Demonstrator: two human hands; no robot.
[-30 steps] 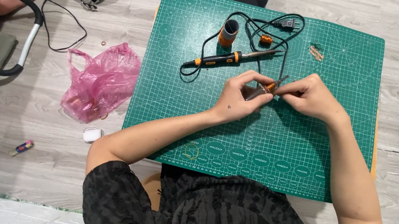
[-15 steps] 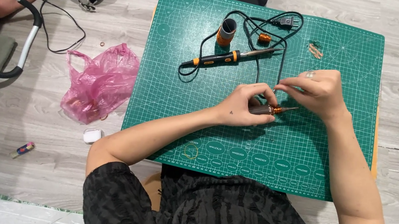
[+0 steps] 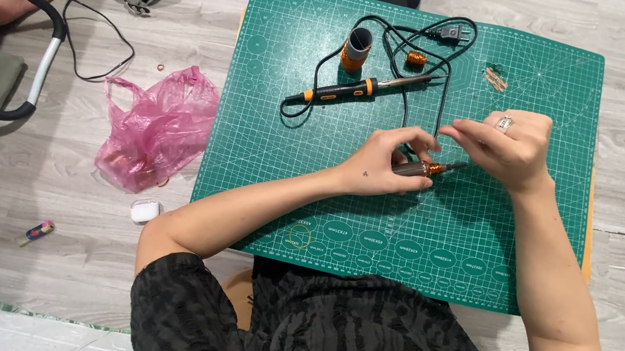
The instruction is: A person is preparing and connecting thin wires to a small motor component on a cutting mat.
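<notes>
Tool in left hand, right hand beside.

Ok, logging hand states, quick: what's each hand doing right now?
Left hand: closed on the small rod-shaped tool.
Right hand: fingers curled at the tool's tip; its grip cannot be told.

Both hands meet ahead, left hand curled closed, right hand fingers pinching together.

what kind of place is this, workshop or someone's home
Probably a home: the person works seated on a wood-look floor, on a green cutting mat, a soldering iron on it and a pink plastic bag beside it.
</notes>
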